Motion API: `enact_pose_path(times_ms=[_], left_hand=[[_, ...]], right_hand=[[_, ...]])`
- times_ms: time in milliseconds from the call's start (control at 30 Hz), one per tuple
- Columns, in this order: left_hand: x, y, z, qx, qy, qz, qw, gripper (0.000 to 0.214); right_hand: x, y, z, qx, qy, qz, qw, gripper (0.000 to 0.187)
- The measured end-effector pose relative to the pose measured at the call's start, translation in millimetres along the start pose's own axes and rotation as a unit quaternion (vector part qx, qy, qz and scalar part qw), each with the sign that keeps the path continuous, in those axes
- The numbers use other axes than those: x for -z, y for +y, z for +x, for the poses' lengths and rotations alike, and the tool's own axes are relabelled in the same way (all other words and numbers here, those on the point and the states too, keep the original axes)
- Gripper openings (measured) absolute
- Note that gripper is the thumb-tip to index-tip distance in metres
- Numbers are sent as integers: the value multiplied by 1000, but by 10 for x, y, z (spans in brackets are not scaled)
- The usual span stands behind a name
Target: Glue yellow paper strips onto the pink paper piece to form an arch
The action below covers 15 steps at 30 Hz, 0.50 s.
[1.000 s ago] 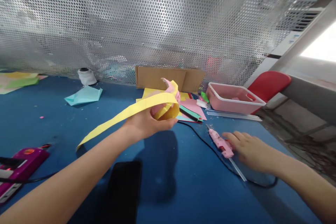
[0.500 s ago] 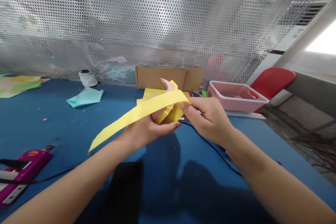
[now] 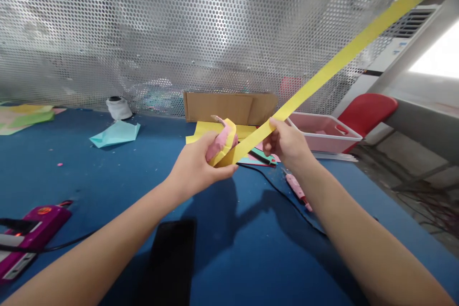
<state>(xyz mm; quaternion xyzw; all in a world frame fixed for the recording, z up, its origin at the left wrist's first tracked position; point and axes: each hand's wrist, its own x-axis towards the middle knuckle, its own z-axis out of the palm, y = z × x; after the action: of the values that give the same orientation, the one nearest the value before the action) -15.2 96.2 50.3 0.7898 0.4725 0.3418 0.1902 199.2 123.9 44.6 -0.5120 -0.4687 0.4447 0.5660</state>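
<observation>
My left hand (image 3: 195, 165) is closed round a small pink and yellow paper piece (image 3: 223, 144), held above the blue table. From that piece a long yellow paper strip (image 3: 319, 76) runs up to the far right, its end blurred. The strip is pinched partway along by my right hand (image 3: 287, 141), with the fingers curled in. How the strip joins the piece in my left palm is partly hidden by the fingers. Below my right hand lies a pink-handled tool (image 3: 298, 190) with a thin metal tip.
A black phone (image 3: 174, 258) and a purple power strip (image 3: 34, 234) lie near the front. Behind my hands are yellow paper (image 3: 202, 129), a cardboard piece (image 3: 220, 106) and a pink basket (image 3: 328, 141). Folded light-blue paper (image 3: 116, 134) lies left. A black cable (image 3: 272, 184) crosses the table.
The yellow strip has swung from hanging down at the left to reaching up at the right. My right hand has moved away from my left, uncovering the pink-handled tool.
</observation>
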Motion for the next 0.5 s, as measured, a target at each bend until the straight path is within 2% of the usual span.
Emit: enact_pose_path(times_ms=[167,267,333,500], left_hand=[[-34,-22,1,-1,15,-6,1000,39],[-51,-10,-3,2,23,-18,1000,36],[-62,6,-9,5,22,-30,999,35],[-85,31,-31,-8,36,-59,998,37]], right_hand=[[-87,74,-94,-15,-103,-3,995,41],[-211,81,-236,-2,-158,-15,987,35],[-276,85,-304,16,-165,-19,986,28],[-332,99,-379,68,-131,-39,988,13]])
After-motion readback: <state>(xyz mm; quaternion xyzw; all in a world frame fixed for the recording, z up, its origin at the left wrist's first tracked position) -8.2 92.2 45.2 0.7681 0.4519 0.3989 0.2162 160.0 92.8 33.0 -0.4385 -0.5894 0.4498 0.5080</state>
